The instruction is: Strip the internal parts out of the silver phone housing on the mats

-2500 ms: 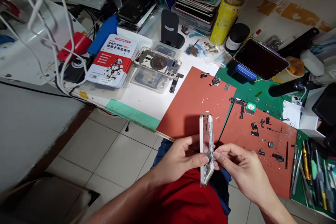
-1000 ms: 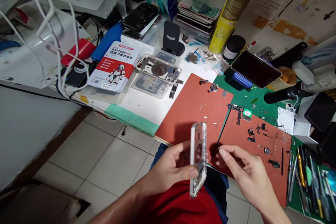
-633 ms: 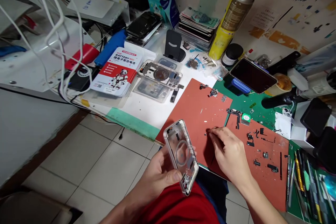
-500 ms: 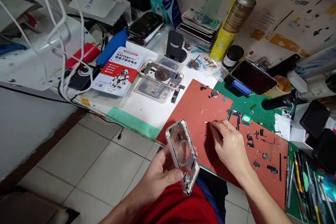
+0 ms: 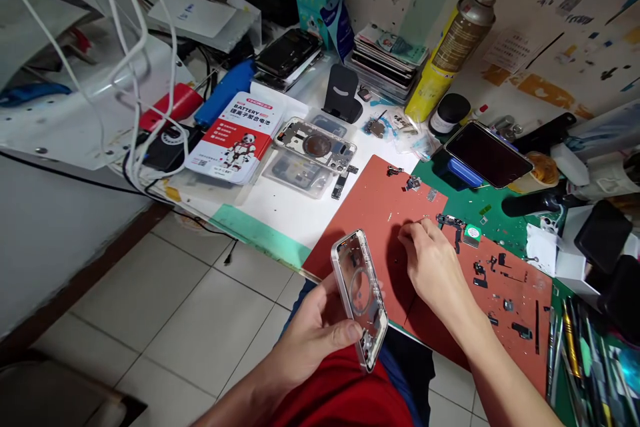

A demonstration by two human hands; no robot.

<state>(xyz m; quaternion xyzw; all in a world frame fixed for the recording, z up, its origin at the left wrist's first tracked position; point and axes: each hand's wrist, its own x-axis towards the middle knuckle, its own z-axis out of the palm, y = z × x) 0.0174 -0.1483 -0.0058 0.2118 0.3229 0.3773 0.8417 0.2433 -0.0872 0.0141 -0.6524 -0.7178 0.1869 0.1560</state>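
My left hand [image 5: 325, 330] grips a phone housing [image 5: 359, 293] by its lower part, tilted up in front of the table edge. The housing is an emptied frame with a ring on its inner back and small parts along its edges. My right hand [image 5: 430, 260] is over the red-brown mat [image 5: 345, 230], its thumb and fingers pinched together. Whatever lies between those fingertips is hidden or too small to make out. Near the right hand lie a black flex part [image 5: 450, 220] and a small green square [image 5: 471, 234] with a white round label.
A second phone housing [image 5: 315, 145] lies on plastic cases at the left, beside a battery box [image 5: 235, 137]. Small phone parts [image 5: 523, 331] are scattered on the mat. A phone [image 5: 487, 153] rests on a blue stand. Tweezers and tools [image 5: 570, 337] lie at the right edge.
The view has shifted slightly, so the table things sit a little further right. The right hand's fingertips have drawn closer in, still pinched. My left hand keeps hold of the phone housing.
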